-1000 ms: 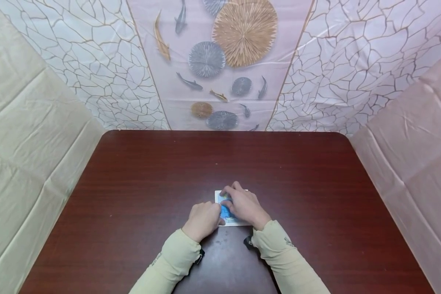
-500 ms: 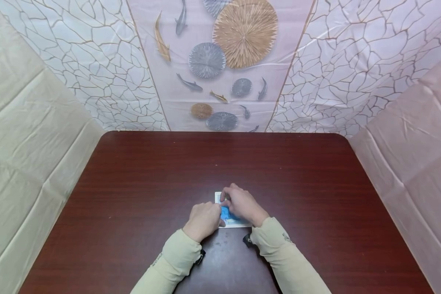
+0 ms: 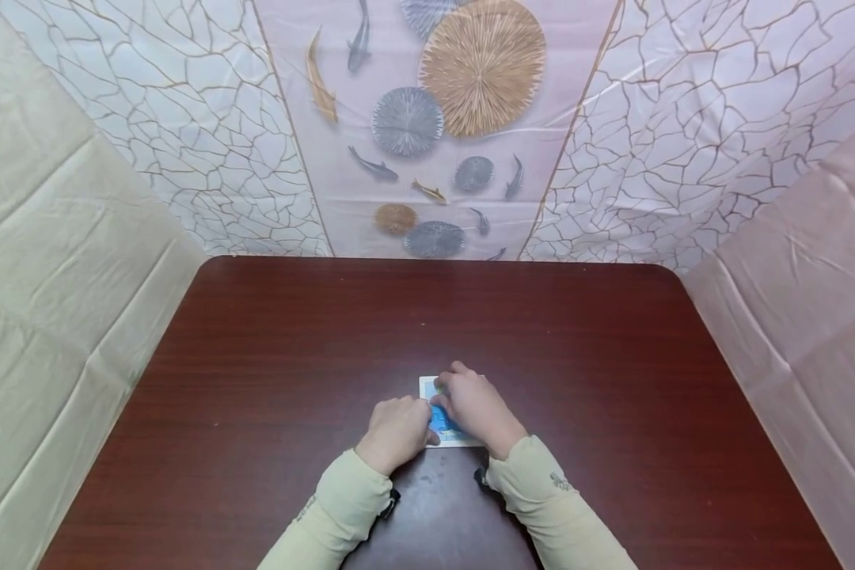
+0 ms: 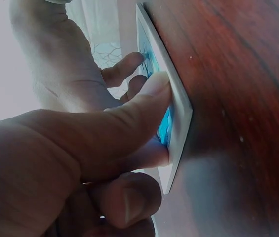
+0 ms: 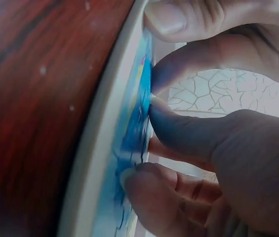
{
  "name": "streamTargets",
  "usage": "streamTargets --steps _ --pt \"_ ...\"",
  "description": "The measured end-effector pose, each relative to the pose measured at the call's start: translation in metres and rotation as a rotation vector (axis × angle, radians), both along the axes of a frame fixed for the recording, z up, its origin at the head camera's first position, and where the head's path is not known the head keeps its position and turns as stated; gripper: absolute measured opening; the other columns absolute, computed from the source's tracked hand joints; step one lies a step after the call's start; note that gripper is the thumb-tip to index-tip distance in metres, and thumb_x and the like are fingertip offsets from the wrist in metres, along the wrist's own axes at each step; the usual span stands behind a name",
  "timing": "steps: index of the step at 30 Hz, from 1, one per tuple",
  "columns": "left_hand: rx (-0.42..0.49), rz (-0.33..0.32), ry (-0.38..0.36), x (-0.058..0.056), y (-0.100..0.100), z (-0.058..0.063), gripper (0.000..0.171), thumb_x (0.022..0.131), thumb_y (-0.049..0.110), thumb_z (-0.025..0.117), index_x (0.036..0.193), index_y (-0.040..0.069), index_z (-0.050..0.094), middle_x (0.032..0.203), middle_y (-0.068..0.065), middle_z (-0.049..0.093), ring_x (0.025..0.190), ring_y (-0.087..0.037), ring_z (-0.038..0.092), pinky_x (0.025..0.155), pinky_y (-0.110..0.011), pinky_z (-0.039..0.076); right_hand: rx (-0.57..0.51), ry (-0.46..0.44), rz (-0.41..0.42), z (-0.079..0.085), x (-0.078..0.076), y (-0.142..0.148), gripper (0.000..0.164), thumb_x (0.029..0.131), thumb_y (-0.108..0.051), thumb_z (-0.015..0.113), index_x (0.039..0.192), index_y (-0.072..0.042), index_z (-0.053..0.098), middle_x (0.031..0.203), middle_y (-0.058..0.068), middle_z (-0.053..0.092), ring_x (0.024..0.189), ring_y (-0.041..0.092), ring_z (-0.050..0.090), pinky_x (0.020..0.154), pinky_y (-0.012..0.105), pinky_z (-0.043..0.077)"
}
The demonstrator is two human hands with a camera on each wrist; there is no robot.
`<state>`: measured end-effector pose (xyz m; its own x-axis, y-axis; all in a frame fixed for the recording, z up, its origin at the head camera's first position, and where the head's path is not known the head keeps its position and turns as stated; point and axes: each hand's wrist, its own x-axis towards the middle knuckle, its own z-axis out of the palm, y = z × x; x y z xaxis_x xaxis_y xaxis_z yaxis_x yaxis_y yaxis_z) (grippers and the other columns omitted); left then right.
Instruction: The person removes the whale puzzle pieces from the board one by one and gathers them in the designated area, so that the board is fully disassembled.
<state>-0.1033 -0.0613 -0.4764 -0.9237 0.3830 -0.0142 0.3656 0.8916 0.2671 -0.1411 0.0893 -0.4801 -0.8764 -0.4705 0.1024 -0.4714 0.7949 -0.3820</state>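
Note:
A small jigsaw puzzle (image 3: 443, 425) with a white border and a blue picture lies on the table in front of the person. Dark curved seams cross the picture (image 5: 129, 131) in the right wrist view. My left hand (image 3: 397, 431) holds the puzzle's near left corner, its thumb (image 4: 149, 96) on the white border and its index fingertip on the picture. From the right, my right hand (image 3: 479, 408) bends over the puzzle and covers much of it. Its thumb (image 5: 171, 121) and a fingertip touch the picture, spaced apart, close to the left hand's fingers.
The dark red-brown wooden table (image 3: 313, 332) reaches back to a patterned cloth wall (image 3: 480, 79). Pale cloth panels (image 3: 50, 317) stand along both sides. Cream sleeves (image 3: 556, 507) cover both forearms, with a dark band at each wrist.
My right thumb and index finger, close together half a second ago, have spread on the picture. The left hand keeps its place at the puzzle's corner. The head view has shifted slightly.

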Motion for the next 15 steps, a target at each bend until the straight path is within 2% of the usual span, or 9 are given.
streamTargets --steps 3,9,15 --pt "0.002 0.0 0.0 -0.0001 0.0002 -0.0015 0.042 0.07 0.037 0.083 0.05 0.021 0.049 0.051 0.002 0.051 0.048 -0.02 0.054 0.042 -0.036 0.04 -0.013 0.004 0.009 -0.0013 -0.0006 0.0018 0.023 0.084 -0.023 0.076 0.098 -0.005 0.073 0.088 0.004 0.057 0.074 0.024 0.064 0.07 0.039 0.052" --pt "0.013 -0.011 -0.021 -0.0005 0.0007 -0.0015 0.041 0.072 0.036 0.082 0.051 0.021 0.05 0.048 0.005 0.045 0.045 -0.016 0.05 0.042 -0.034 0.039 -0.04 -0.052 0.008 -0.0014 -0.0041 0.006 0.022 0.084 -0.024 0.076 0.098 -0.007 0.075 0.082 0.0 0.055 0.068 0.016 0.06 0.066 0.031 0.05" --pt "0.014 -0.014 -0.021 -0.0014 -0.0011 0.0004 0.039 0.072 0.036 0.083 0.052 0.021 0.052 0.048 0.005 0.044 0.045 -0.016 0.049 0.042 -0.034 0.039 -0.017 -0.102 0.012 0.0015 -0.01 0.0044 0.021 0.084 -0.026 0.076 0.098 -0.009 0.075 0.084 -0.001 0.055 0.069 0.013 0.06 0.067 0.03 0.05"
